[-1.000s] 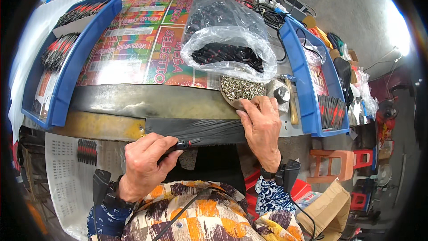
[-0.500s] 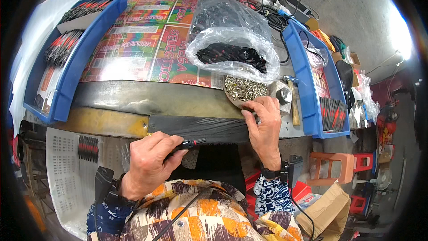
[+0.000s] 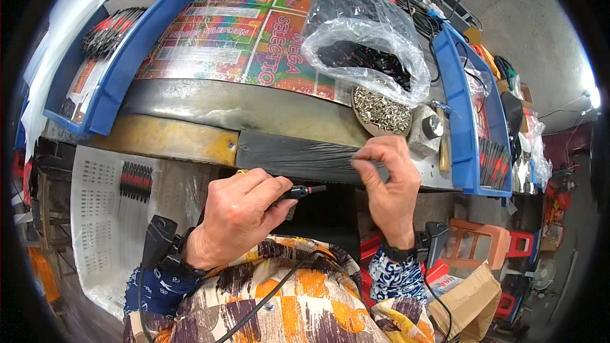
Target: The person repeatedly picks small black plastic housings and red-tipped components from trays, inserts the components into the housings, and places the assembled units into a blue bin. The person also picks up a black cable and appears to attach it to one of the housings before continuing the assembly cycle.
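Observation:
My left hand (image 3: 238,213) is closed around a slim black handle (image 3: 298,192) with a red ring and a narrow dark tip. The tip sticks out to the right, just in front of the table's edge. A bit of yellow shows behind the knuckles. To the right, my right hand (image 3: 392,194) is closed, thumb and fingertips together near the edge; anything between them is hidden. Just beyond it stands a round dish (image 3: 376,129) of small shiny metal pieces (image 3: 383,110). Behind the dish lies an open clear plastic bag (image 3: 416,89) of black parts with red bits.
A metal block (image 3: 423,134) and a hammer (image 3: 444,146) lie right of the dish. Blue bins (image 3: 121,82) with black-and-red pieces flank the table. A white perforated tray (image 3: 101,216) sits below at left, holding a row of such pieces (image 3: 136,181). Cables run at the back right.
My right hand has come away from the dish's near rim, toward me. My left hand, still holding the black handle, has shifted right in the picture. The whole view has moved too.

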`<state>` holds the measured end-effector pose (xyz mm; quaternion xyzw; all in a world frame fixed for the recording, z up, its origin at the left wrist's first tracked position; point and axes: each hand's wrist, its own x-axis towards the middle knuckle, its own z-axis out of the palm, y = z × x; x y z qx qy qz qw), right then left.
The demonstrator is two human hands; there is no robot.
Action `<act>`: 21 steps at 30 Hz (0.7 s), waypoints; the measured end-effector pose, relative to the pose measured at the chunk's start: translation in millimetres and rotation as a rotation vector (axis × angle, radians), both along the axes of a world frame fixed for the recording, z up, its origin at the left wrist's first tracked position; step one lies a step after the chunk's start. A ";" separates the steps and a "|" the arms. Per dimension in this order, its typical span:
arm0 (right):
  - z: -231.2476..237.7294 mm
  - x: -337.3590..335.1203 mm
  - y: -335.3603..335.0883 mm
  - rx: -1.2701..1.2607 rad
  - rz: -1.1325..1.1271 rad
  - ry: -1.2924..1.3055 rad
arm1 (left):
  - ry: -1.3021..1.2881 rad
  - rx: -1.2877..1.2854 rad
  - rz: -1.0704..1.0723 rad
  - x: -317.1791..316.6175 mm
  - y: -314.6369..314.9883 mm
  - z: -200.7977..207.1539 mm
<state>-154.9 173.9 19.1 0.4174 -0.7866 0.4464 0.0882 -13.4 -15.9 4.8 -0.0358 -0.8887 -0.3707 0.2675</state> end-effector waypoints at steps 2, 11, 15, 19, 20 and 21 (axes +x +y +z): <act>3.1 15.4 -6.2 -0.021 0.090 -0.090 | -0.012 -0.006 -0.001 1.8 0.7 0.6; 4.4 36.4 -24.4 -0.022 0.265 -0.063 | -0.017 -0.051 0.009 8.9 2.4 0.9; 3.3 38.3 -26.6 -0.003 0.265 -0.031 | -0.014 -0.063 0.003 10.6 1.9 0.1; 2.4 38.6 -27.4 0.019 0.275 0.005 | 0.017 -0.142 0.007 10.9 0.8 -2.4; 2.1 38.5 -27.6 0.024 0.279 0.015 | 0.024 -0.153 0.011 11.1 0.7 -2.9; 1.9 38.4 -27.8 0.029 0.283 0.025 | 0.027 -0.159 0.013 11.3 0.7 -3.5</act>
